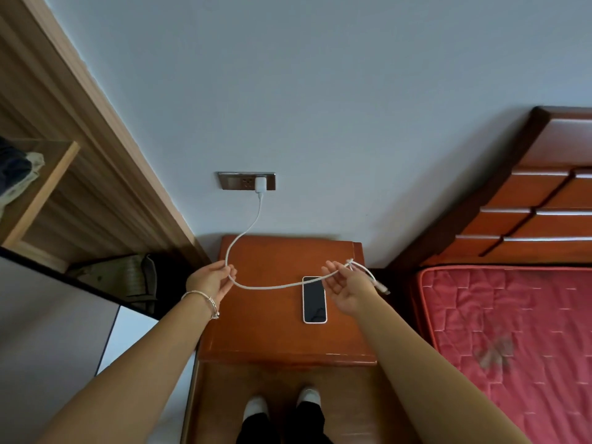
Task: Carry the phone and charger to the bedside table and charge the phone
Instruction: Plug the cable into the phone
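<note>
- Left hand (209,282), with thin silver bangles (205,301) on its wrist, pinches the white charging cable (272,286) between thumb and fingertips, close to where the cable drops from the wall.
- Up and beyond that hand, the white block-shaped charger plug (260,184) already sits in the grey metal wall socket plate (234,181), so the mains end of the job looks done.
- Right hand (344,288) is turned palm up with the fingers loosely curled. The cable crosses its fingertips and the thumb seems to close on it, though the grip is hard to make out from this angle.
- Between the two hands the cable hangs in a shallow sag. Its free end with the small pale connector (382,288) trails past the outer side of the right hand, not yet in any port.
- Just inward of the right hand and below its fingers, the white-edged, dark-screened phone (314,299) lies face up on the reddish-brown wooden bedside surface (272,331), screen dark and nothing plugged in.
- Well off to the right hand's outer side lies the pink quilted mattress (512,315) of the bed.
- Step in hand, as I judge it: straightening out the cable and finding its free end, with carrying and plugging into the wall already behind.
- Next move calls for the right hand to work along to the connector and take it by its body. The phone then needs steadying so its port can be met squarely, with enough slack left so the plug is not tugged.
</note>
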Tool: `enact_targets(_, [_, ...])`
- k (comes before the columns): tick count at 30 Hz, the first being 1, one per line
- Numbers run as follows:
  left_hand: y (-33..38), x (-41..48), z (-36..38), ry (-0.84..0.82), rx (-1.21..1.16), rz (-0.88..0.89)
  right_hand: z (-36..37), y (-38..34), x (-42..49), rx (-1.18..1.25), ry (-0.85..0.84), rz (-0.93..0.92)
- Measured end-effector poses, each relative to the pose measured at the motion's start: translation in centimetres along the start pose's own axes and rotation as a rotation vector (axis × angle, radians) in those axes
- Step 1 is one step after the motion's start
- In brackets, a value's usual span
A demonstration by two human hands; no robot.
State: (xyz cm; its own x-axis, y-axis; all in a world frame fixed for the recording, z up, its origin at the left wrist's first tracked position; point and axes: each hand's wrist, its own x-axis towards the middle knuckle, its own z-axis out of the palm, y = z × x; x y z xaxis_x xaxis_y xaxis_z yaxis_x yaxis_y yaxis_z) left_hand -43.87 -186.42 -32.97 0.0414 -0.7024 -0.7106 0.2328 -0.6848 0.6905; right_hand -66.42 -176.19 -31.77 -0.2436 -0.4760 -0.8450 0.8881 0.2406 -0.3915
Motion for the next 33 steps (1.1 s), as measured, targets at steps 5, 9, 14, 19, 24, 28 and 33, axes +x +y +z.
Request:
enact_targets(5, [-2.4,-0.6,1.7,0.178,0.359,0.143,0.1,-1.3,-0.2,-0.084,-0.174,0.027])
enact_targets(9, [-3.3,-1.6,2.3,0.135,0.528,0.281,1.1,-1.6,-0.7,-0.051,-0.218,0.045])
enact_targets(14, [-3.2,-2.7,3.7,-0.227,0.652,0.345,2.6,-1.7,-1.0,0.035,-0.280,0.063])
enact_targets(19, [-3.1,-3.4,5.0,-0.424,0.758,0.400,3.2,-1.6,-0.8,0.044,-0.275,0.047])
enact_targets(24, [-2.9,-3.3,5.8,-0.463,0.698,0.362,3.9,-1.1,-0.4,0.048,-0.252,0.042])
enact_targets(28, [-3.0,-2.6,5.3,-0.476,0.711,0.321,4.4,-1.3,-0.2,0.048,-0.207,0.018])
enact_targets(33, [-3.7,-1.7,2.6,-0.490,0.758,0.287,4.6,-2.4,0.9,0.081,-0.131,-0.019])
